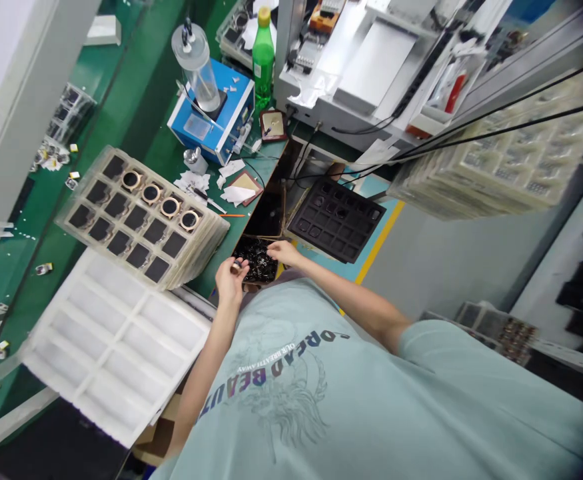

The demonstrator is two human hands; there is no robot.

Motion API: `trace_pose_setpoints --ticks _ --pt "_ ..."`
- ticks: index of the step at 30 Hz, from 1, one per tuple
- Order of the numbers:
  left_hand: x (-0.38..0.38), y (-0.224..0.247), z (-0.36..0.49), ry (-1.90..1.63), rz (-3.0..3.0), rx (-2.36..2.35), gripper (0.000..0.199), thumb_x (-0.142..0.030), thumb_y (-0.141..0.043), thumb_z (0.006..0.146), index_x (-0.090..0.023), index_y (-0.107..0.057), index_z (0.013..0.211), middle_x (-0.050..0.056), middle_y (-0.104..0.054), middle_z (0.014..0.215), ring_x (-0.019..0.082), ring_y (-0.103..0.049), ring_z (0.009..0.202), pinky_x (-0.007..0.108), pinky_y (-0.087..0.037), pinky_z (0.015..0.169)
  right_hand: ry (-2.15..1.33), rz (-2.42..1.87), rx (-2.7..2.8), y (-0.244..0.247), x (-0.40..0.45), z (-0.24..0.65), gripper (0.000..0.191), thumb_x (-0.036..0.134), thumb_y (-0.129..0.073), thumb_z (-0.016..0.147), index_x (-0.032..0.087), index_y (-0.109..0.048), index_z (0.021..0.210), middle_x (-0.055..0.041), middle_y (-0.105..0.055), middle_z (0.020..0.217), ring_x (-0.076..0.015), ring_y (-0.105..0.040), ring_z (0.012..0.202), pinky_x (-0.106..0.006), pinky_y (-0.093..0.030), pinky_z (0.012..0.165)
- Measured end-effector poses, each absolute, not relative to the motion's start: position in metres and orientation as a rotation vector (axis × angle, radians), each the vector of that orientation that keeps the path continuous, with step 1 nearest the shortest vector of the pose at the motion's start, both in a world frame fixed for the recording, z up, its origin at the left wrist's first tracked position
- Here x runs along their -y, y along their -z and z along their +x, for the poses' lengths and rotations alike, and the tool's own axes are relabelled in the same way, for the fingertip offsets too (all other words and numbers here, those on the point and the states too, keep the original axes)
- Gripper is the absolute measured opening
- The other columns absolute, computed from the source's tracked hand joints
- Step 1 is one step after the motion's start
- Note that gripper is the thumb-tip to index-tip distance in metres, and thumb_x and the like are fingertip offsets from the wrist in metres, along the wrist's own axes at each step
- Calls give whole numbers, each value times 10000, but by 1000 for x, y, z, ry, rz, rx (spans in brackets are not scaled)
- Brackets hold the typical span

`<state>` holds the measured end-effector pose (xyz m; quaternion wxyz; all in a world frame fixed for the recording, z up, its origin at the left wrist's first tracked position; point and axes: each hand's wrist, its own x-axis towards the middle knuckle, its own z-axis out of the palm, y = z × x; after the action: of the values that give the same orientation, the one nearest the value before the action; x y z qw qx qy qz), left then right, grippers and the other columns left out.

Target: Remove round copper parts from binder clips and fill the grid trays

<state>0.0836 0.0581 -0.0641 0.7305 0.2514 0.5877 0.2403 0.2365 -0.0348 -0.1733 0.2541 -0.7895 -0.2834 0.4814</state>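
In my left hand (230, 281) is a small round watch case (236, 267), dark with a gold-toned edge, held between thumb and fingers. My right hand (283, 253) reaches over the right side of a box of small black parts (257, 259), its fingertips pressed together at the parts; what they hold, if anything, is too small to name. Left of my left hand, a stack of clear trays (136, 217) stands on the green table (141, 100). Several gold-rimmed round cases sit in one row of the top tray, with dark squares in its other compartments.
A white compartment tray (116, 340) lies below the stack. Behind are a blue dispenser machine (216, 110) and a green bottle (264, 57). A black tray (337, 219) lies right of my right hand, with stacked trays (501, 147) farther right.
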Motion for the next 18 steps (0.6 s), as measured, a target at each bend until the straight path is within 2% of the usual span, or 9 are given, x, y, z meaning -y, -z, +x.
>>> trace_pose_setpoints --ticks 3,5,10,13,15,18 --pt "-67 82 135 -451 495 -1278 97 -201 -629 746 -170 -539 767 -15 -602 659 129 -670 704 324 -560 845 -1198 -2213 627 165 64 264 266 197 -532 932 86 -706 1101 -115 -766 989 -163 -720 796 -255 -547 742" --pt "-72 89 160 -432 483 -1298 83 -191 -605 762 -176 -523 759 -38 -556 610 115 -647 682 342 -549 888 -1124 -2245 560 154 78 274 272 187 -532 921 87 -705 1104 -123 -765 983 -173 -723 801 -277 -555 763" --pt "-70 75 166 -365 468 -1177 141 -267 -667 799 -161 -594 857 48 -695 810 173 -704 820 404 -526 916 -750 -2071 745 103 76 259 363 229 -605 883 161 -651 1237 -98 -733 1078 -183 -699 905 -311 -555 854" --pt "-63 52 151 -423 478 -1028 213 -345 -707 808 -156 -638 880 78 -727 896 172 -699 817 340 -526 854 -478 -1895 1169 65 57 239 378 245 -642 881 188 -644 1255 -124 -667 1226 -235 -650 1066 -364 -540 919" --pt "-59 35 140 -518 543 -972 227 -338 -737 780 -145 -674 881 78 -733 909 155 -681 777 284 -515 790 -358 -1856 1412 46 44 229 336 243 -629 907 193 -663 1237 -139 -642 1277 -272 -604 1149 -412 -514 969" --pt "-56 11 122 -616 643 -985 240 -318 -772 739 -148 -714 899 56 -735 889 144 -660 740 255 -492 734 -286 -1823 1629 28 28 222 279 231 -539 974 202 -689 1208 -139 -669 1253 -270 -625 1068 -432 -509 937"
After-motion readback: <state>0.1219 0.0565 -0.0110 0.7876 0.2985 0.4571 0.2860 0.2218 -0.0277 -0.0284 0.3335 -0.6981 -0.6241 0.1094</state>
